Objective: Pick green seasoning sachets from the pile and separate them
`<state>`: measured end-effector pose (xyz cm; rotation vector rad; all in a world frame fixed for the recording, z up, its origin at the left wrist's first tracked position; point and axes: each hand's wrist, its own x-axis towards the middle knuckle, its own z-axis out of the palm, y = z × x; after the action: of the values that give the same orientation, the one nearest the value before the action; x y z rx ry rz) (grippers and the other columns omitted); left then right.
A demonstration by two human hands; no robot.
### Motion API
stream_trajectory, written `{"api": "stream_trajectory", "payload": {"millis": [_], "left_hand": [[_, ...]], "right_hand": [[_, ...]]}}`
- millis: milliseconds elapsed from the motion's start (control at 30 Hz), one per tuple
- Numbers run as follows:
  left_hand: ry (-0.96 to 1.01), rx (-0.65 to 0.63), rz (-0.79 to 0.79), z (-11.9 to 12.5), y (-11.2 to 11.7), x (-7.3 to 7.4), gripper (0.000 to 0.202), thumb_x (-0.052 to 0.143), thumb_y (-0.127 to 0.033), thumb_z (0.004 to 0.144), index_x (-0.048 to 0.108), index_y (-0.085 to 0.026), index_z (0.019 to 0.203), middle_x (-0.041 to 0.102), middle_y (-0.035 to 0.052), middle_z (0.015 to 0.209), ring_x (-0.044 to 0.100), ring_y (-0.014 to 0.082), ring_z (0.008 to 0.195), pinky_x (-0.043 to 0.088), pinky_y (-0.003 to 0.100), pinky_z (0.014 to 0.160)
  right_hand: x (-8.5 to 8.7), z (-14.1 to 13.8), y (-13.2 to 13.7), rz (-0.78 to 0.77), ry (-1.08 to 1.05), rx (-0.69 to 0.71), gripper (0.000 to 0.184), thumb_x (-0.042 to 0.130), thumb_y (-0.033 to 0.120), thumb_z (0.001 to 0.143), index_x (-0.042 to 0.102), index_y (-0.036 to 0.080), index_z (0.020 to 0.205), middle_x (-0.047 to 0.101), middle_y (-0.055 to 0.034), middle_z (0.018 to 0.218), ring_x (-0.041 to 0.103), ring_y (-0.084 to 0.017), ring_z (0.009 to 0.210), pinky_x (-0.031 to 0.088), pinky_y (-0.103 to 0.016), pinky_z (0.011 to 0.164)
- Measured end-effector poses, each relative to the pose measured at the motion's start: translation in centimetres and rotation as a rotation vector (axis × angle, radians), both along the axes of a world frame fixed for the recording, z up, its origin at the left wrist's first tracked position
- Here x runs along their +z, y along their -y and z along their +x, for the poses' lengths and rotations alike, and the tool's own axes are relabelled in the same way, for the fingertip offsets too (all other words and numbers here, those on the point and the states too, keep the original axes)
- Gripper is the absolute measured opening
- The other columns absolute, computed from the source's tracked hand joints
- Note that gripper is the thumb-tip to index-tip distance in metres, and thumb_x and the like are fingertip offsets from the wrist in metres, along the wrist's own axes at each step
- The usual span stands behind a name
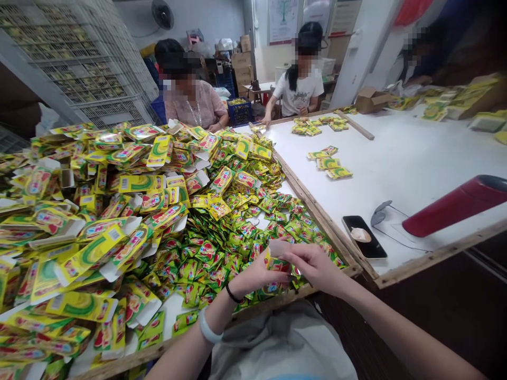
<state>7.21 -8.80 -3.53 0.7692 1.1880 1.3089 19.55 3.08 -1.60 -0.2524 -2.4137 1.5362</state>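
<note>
Just above the table's near edge, my left hand (258, 273) is wrapped round a small yellow candy box, whose white flap (278, 248) stands up at the top. My right hand (311, 264) pinches at that flap from the other side. Fingers cover most of the box's body. Around and beneath my hands lie small green wrapped candies (206, 250). To the left rises a large heap of yellow printed candy boxes (137, 183), many with white flaps sticking out.
A wooden strip (312, 206) divides the table. Beyond it are several filled boxes (328, 163), a phone (364, 237), glasses (378, 214) and a red bottle (455, 207). Co-workers sit across the table, one in a white shirt (303, 87). Wire racks (79, 63) stand at the left.
</note>
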Motion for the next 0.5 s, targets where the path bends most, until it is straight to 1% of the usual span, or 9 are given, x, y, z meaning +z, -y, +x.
{"api": "stream_trajectory", "payload": {"millis": [100, 167, 233, 300, 333, 367, 400, 433, 500], "left_hand": [[-0.051, -0.041, 0.023, 0.2, -0.2, -0.5, 0.099, 0.078, -0.024, 0.060, 0.021, -0.024, 0.141, 0.055, 0.0088, 0.117, 0.056, 0.0217, 0.099, 0.047, 0.034, 0.084], [-0.103, -0.044, 0.087, -0.2, -0.6, -0.7, 0.101, 0.077, -0.024, 0.063, 0.015, -0.024, 0.143, 0.051, 0.0109, 0.126, 0.053, 0.0244, 0.110, 0.044, 0.036, 0.092], [-0.269, 0.010, 0.183, -1.4, -1.1, -0.7, 0.091, 0.071, -0.025, 0.070, 0.016, -0.024, 0.143, 0.042, 0.0119, 0.136, 0.046, 0.0249, 0.121, 0.039, 0.037, 0.100], [-0.639, 0.122, 0.209, -3.3, -1.4, -0.6, 0.071, 0.062, -0.023, 0.078, 0.026, -0.024, 0.140, 0.039, 0.0097, 0.140, 0.039, 0.0225, 0.127, 0.032, 0.036, 0.106], [-0.872, 0.187, 0.179, -4.5, -1.5, -0.6, 0.060, 0.056, -0.021, 0.081, 0.032, -0.024, 0.136, 0.043, 0.0085, 0.138, 0.040, 0.0206, 0.127, 0.031, 0.035, 0.107], [-1.086, 0.243, 0.127, -5.7, -1.6, -0.6, 0.050, 0.051, -0.018, 0.083, 0.039, -0.022, 0.131, 0.048, 0.0080, 0.133, 0.043, 0.0193, 0.124, 0.033, 0.035, 0.106], [-1.256, 0.288, 0.066, -6.9, -1.6, -0.7, 0.043, 0.047, -0.016, 0.083, 0.045, -0.020, 0.126, 0.052, 0.0084, 0.127, 0.046, 0.0191, 0.119, 0.035, 0.035, 0.104], [-1.372, 0.327, 0.016, -8.0, -1.7, -0.8, 0.039, 0.044, -0.013, 0.083, 0.048, -0.017, 0.121, 0.056, 0.0095, 0.120, 0.050, 0.0197, 0.114, 0.038, 0.035, 0.102], [-1.476, 0.388, -0.045, -9.9, -2.2, -1.0, 0.034, 0.041, -0.011, 0.082, 0.052, -0.013, 0.114, 0.059, 0.0127, 0.111, 0.052, 0.0224, 0.108, 0.040, 0.038, 0.097]], "right_hand": [[0.3, 0.6, -0.4, 0.086, 0.038, 0.150, 0.023, 0.050, 0.031, 0.090, 0.066, 0.018, 0.079, 0.061, -0.0010, 0.074, 0.055, -0.013, 0.069, 0.042, -0.023, 0.062], [0.8, 0.7, -1.8, 0.161, -0.017, 0.117, 0.021, 0.050, 0.029, 0.090, 0.065, 0.018, 0.081, 0.062, -0.0025, 0.079, 0.057, -0.014, 0.075, 0.044, -0.025, 0.067], [1.5, 0.7, -4.1, 0.303, -0.100, -0.067, 0.022, 0.049, 0.030, 0.091, 0.064, 0.018, 0.082, 0.062, -0.0042, 0.083, 0.058, -0.015, 0.077, 0.046, -0.026, 0.070], [2.3, 0.2, -7.0, 0.527, -0.136, -0.401, 0.021, 0.049, 0.033, 0.090, 0.064, 0.018, 0.091, 0.062, -0.0074, 0.095, 0.059, -0.018, 0.079, 0.047, -0.030, 0.068], [2.6, -0.4, -8.4, 0.660, -0.116, -0.577, 0.024, 0.049, 0.034, 0.089, 0.062, 0.018, 0.100, 0.060, -0.0098, 0.105, 0.059, -0.021, 0.083, 0.047, -0.032, 0.068], [2.7, -1.1, -9.5, 0.773, -0.080, -0.693, 0.030, 0.048, 0.034, 0.089, 0.057, 0.017, 0.111, 0.056, -0.0128, 0.115, 0.058, -0.025, 0.090, 0.047, -0.035, 0.069], [2.7, -2.2, -10.2, 0.856, -0.037, -0.729, 0.036, 0.047, 0.033, 0.089, 0.052, 0.015, 0.120, 0.052, -0.0157, 0.122, 0.055, -0.029, 0.097, 0.047, -0.037, 0.071], [2.3, -3.6, -10.6, 0.906, 0.003, -0.688, 0.040, 0.044, 0.032, 0.090, 0.047, 0.014, 0.125, 0.049, -0.0176, 0.125, 0.052, -0.031, 0.104, 0.047, -0.039, 0.075], [0.9, -7.0, -10.2, 0.920, 0.047, -0.441, 0.038, 0.042, 0.029, 0.090, 0.049, 0.012, 0.124, 0.053, -0.0182, 0.121, 0.049, -0.031, 0.109, 0.045, -0.040, 0.083]]}}
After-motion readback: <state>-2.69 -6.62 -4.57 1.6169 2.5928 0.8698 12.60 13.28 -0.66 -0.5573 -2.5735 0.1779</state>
